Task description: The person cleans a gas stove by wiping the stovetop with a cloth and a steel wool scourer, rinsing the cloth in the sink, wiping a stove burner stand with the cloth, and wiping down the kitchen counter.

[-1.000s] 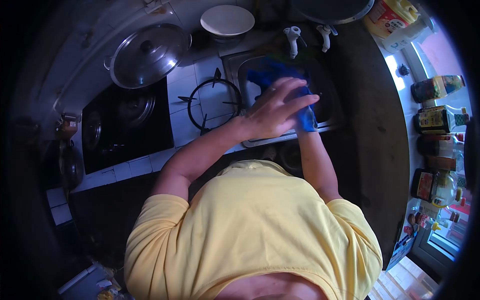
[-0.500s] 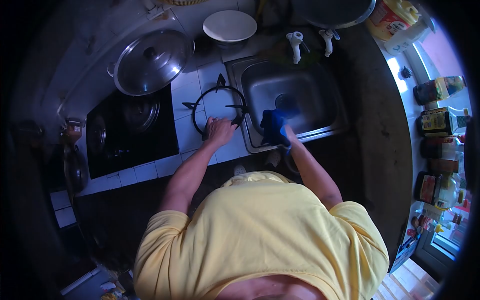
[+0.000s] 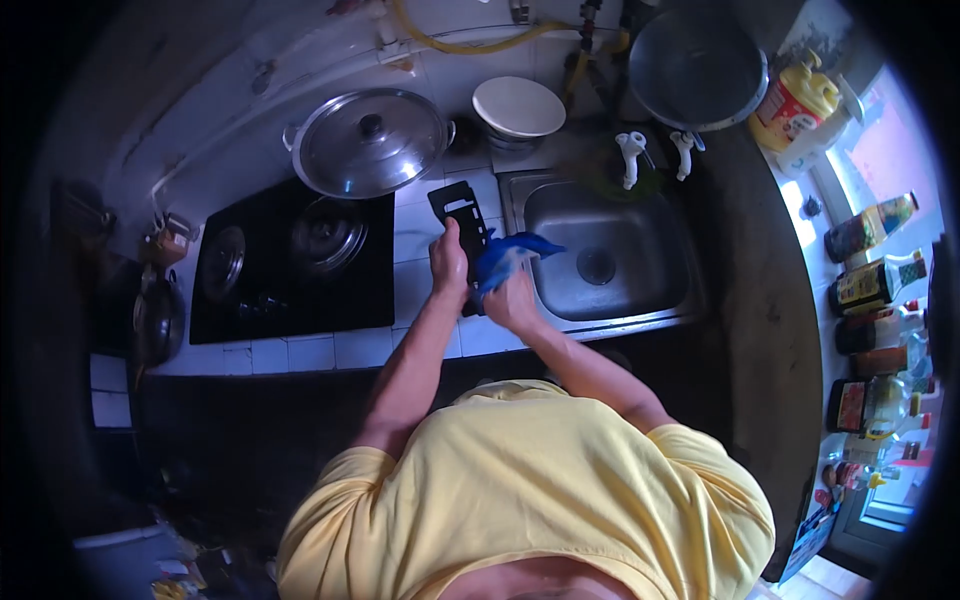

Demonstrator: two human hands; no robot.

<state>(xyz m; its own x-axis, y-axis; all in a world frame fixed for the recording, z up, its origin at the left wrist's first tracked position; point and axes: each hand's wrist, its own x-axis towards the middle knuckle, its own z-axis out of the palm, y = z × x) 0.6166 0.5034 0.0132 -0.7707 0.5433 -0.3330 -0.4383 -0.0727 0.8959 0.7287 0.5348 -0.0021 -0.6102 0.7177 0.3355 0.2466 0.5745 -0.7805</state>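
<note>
A black pan support [image 3: 458, 235] stands tilted on its edge above the tiled counter, seen almost from the side. My left hand [image 3: 449, 262] grips its left side, with the thumb up along it. From the right, my right hand [image 3: 513, 298] holds a crumpled blue cloth [image 3: 507, 258] against or close beside the support; exact contact is hidden. One loose end of the cloth sticks out over the edge of the sink [image 3: 610, 240]. My right fingers are partly covered by the cloth.
Left is a black glass hob [image 3: 285, 290], with a large lidded pot [image 3: 368, 145] behind it. A white plate [image 3: 518, 106] rests at the back. Two white taps [image 3: 630, 160] rise behind the sink. Several bottles [image 3: 865, 285] line the right-hand windowsill.
The pan support has gone from lying flat on the tiles to being tilted up in my left hand. My right hand has brought the blue cloth left from the sink to it.
</note>
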